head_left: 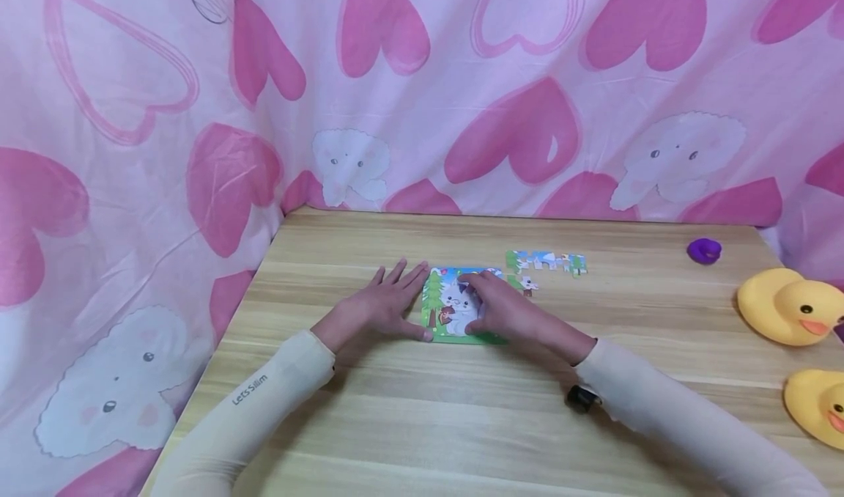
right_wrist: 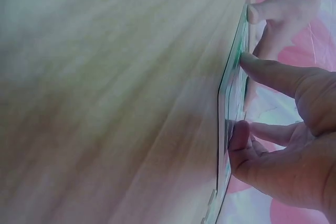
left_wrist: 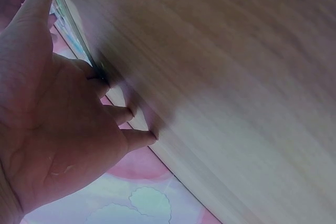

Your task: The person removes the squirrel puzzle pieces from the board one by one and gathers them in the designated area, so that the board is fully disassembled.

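1 puzzle (head_left: 450, 305) | right hand (head_left: 511, 310) hides part | lower duck (head_left: 814, 403) cut off

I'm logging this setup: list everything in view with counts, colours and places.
Wooden table: one, light brown, foreground
Heart-patterned cloth backdrop: one, pink and white, behind and left of table
Rectangular animal-picture puzzle: one, multicoloured, mid-table
Small interlocking puzzle pieces: several, multicoloured, right of puzzle
Rounded duck toys: two, yellow, right side
Small rounded object: one, purple, back right
Cropped object: one, dark purple, right edge
Fabric sleeves: two, cream, lower left and right
Wrist device: one, black, near right cuff
Left hand: one, bare, puzzle's left edge
Right hand: one, bare, on puzzle
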A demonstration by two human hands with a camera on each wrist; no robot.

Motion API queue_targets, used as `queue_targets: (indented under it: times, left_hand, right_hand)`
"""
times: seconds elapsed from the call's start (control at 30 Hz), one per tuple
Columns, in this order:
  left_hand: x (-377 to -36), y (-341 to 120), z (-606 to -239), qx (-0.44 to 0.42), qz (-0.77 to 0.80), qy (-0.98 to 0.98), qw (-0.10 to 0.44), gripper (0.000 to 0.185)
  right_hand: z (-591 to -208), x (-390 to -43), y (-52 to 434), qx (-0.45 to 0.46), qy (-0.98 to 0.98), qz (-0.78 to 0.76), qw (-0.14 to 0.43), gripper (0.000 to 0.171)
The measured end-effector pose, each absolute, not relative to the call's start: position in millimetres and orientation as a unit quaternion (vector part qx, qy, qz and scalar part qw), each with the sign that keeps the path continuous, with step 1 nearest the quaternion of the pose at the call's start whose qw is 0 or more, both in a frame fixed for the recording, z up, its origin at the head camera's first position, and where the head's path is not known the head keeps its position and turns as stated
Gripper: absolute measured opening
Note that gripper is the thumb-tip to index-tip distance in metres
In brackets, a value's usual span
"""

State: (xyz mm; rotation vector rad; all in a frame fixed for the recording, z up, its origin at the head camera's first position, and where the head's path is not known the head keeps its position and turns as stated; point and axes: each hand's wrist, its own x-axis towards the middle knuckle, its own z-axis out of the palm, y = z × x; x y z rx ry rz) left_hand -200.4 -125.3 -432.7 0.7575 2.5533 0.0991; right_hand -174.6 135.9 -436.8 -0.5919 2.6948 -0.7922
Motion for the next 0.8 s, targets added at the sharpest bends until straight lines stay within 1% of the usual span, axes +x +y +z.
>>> queue_targets:
  times: [0.3, 0.63, 0.8]
  left_hand:
    - [-202.0, -124.2, -431.1, 0.280, 0.032, 0.930, 0.236, 0.128]
    - [-202.1, -125.5, -431.7, 0.278, 0.037, 0.930, 0.236, 0.128]
    - [-201.4, -125.6, -432.9, 0.273, 0.045, 0.930, 0.241, 0.128]
  right_hand:
    - [-437.5, -181.9, 136.7, -0.195, 0.925, -0.289, 0.155, 0.079]
    - [-438.2, -182.8, 138.7, -0.195, 0.912, -0.326, 0.154, 0.074]
    - [-442.2, -183.5, 140.4, -0.209, 0.903, -0.347, 0.143, 0.073]
